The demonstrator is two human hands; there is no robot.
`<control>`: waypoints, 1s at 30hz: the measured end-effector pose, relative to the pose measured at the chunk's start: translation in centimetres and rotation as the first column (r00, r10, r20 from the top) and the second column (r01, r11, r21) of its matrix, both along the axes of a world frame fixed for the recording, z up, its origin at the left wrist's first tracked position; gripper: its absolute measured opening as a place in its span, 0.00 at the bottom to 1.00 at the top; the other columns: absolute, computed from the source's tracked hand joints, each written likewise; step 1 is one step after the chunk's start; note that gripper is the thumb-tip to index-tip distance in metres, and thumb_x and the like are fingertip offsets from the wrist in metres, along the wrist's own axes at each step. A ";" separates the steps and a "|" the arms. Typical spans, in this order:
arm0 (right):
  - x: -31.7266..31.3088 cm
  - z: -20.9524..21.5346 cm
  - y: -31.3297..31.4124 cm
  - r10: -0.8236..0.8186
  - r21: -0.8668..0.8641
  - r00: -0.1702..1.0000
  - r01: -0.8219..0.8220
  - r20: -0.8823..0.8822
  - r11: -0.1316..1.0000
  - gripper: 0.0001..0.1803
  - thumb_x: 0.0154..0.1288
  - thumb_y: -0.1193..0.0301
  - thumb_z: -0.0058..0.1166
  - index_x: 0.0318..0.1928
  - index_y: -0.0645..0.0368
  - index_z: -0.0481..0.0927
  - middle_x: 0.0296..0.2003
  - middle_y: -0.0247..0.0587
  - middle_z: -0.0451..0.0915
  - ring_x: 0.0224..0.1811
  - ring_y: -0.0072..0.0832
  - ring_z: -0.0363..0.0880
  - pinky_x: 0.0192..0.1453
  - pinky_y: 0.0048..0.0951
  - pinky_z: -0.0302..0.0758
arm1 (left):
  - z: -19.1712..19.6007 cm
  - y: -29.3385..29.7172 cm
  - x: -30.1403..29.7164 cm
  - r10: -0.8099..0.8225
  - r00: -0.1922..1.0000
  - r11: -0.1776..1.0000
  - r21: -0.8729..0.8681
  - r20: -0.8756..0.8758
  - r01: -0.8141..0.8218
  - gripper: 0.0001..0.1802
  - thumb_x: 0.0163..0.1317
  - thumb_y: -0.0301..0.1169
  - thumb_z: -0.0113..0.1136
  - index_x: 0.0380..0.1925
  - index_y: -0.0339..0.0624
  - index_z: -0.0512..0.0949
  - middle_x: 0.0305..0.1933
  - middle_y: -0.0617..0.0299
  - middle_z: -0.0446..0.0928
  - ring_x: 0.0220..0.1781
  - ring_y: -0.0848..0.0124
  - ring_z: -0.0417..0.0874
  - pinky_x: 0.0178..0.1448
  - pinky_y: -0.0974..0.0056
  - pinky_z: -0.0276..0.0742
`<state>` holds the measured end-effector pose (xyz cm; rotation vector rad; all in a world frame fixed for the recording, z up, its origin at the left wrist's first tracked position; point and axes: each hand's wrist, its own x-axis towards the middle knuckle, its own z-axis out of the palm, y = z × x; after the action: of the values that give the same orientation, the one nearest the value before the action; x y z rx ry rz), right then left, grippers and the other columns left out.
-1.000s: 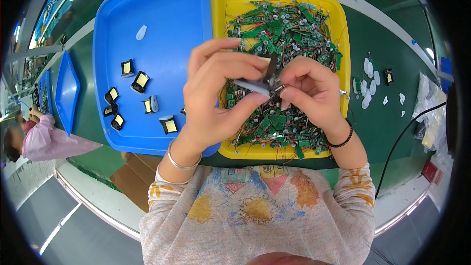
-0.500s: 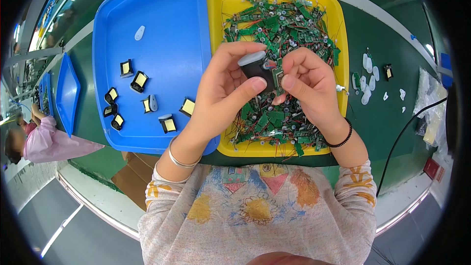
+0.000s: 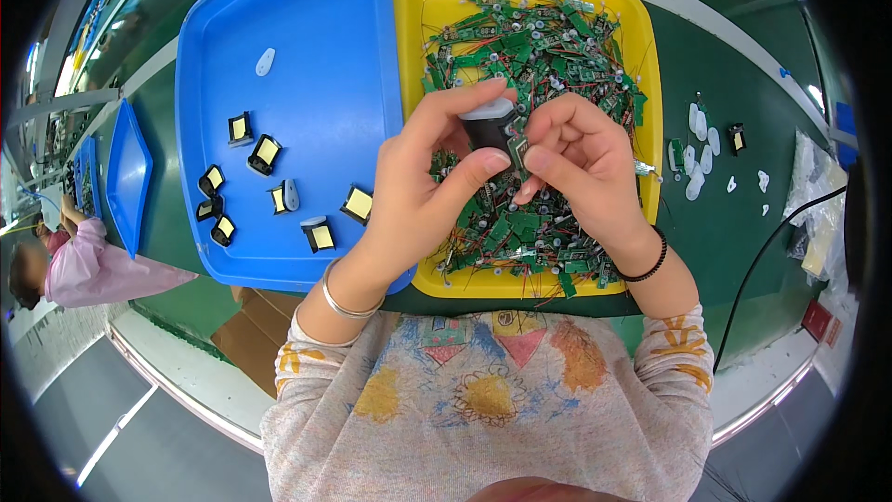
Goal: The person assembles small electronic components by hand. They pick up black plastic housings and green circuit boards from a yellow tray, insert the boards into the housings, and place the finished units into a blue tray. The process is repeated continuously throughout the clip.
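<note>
One snug grip by the left hand (image 3: 420, 163) wraps the black casing (image 3: 488, 134) mid-frame, the right hand (image 3: 590, 153) pinches a green circuit board (image 3: 518, 149) beside it, and that board could drop should the pinch slacken!

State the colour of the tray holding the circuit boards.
Yellow tray, best seen in the head view.

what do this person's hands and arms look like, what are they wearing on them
Both the left hand and right hand are bare, without gloves. A shiny silver bangle circles the left wrist; a thin black ridged band circles the right. The pale, speckled sleeves end on the forearms, with orange-yellow markings near the cuffs.
</note>
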<state>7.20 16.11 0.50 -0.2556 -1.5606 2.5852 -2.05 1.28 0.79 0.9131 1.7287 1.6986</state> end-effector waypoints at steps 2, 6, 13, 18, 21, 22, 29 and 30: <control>0.0 0.0 0.0 -0.009 -0.031 1.000 0.010 0.017 0.999 0.07 0.58 0.79 0.51 0.37 0.65 0.70 0.27 0.35 0.74 0.25 0.17 0.74 0.29 0.18 0.75 | -0.2 0.0 0.1 0.027 0.998 0.999 0.020 -0.049 -0.026 0.23 0.57 0.24 0.54 0.53 0.34 0.63 0.52 0.47 0.70 0.52 0.67 0.72 0.56 0.64 0.67; -0.1 -0.1 0.3 0.063 -0.036 0.997 -0.062 0.037 0.997 0.06 0.58 0.79 0.51 0.37 0.66 0.72 0.27 0.35 0.75 0.25 0.17 0.75 0.29 0.18 0.75 | -0.4 0.2 0.4 0.102 0.983 0.994 0.057 -0.151 -0.094 0.25 0.50 0.22 0.59 0.51 0.38 0.69 0.50 0.57 0.74 0.37 0.73 0.75 0.41 0.71 0.71; 0.0 0.0 -0.3 -0.074 0.550 0.988 0.135 -0.132 0.824 0.05 0.53 0.78 0.56 0.31 0.63 0.74 0.25 0.36 0.75 0.23 0.21 0.75 0.26 0.20 0.73 | 0.2 0.8 0.8 -0.023 1.000 0.994 0.108 -0.008 0.024 0.23 0.55 0.24 0.51 0.53 0.35 0.61 0.61 0.45 0.60 0.57 0.64 0.69 0.61 0.59 0.63; 0.0 0.2 -0.7 -0.027 0.844 0.922 0.365 -0.387 0.393 0.07 0.45 0.77 0.60 0.28 0.60 0.76 0.21 0.38 0.73 0.21 0.34 0.73 0.22 0.28 0.69 | -0.3 0.4 0.5 -0.076 0.992 0.987 0.148 0.098 0.061 0.22 0.56 0.25 0.48 0.52 0.34 0.61 0.62 0.44 0.58 0.58 0.63 0.68 0.63 0.58 0.60; 0.0 0.4 -0.7 -0.008 0.846 0.929 0.342 -0.371 0.408 0.07 0.46 0.77 0.60 0.28 0.60 0.76 0.20 0.38 0.73 0.20 0.33 0.73 0.22 0.27 0.68 | -0.3 0.2 0.3 -0.083 0.994 0.985 0.157 0.063 0.073 0.21 0.55 0.23 0.48 0.52 0.35 0.62 0.60 0.46 0.61 0.58 0.64 0.68 0.61 0.60 0.62; 0.1 0.4 -0.6 -0.014 0.837 0.937 0.319 -0.350 0.445 0.07 0.47 0.78 0.59 0.28 0.60 0.76 0.21 0.38 0.73 0.20 0.31 0.73 0.22 0.26 0.69 | -0.2 0.3 0.5 -0.063 0.994 0.983 0.176 0.085 0.047 0.22 0.55 0.20 0.48 0.52 0.35 0.63 0.58 0.48 0.64 0.57 0.66 0.69 0.59 0.63 0.64; 0.5 0.8 0.1 -0.001 0.217 1.000 0.004 -0.015 0.976 0.04 0.55 0.81 0.54 0.32 0.67 0.75 0.30 0.37 0.75 0.27 0.18 0.76 0.30 0.18 0.74 | 1.2 -0.4 -0.2 -0.035 0.997 0.998 0.048 0.066 0.032 0.23 0.53 0.21 0.55 0.51 0.32 0.66 0.55 0.49 0.68 0.53 0.65 0.73 0.57 0.62 0.68; 0.5 0.8 0.0 -0.005 0.203 1.000 0.006 -0.006 0.979 0.04 0.55 0.82 0.54 0.32 0.68 0.75 0.30 0.38 0.75 0.27 0.19 0.77 0.30 0.18 0.74 | 1.4 -0.4 -0.2 -0.043 0.997 0.998 0.057 0.066 0.039 0.23 0.53 0.21 0.56 0.50 0.32 0.67 0.55 0.49 0.69 0.52 0.66 0.73 0.56 0.63 0.69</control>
<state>7.74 16.16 1.29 -0.2323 -1.8018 2.3947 -2.25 0.93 2.18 0.8992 1.6153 1.7392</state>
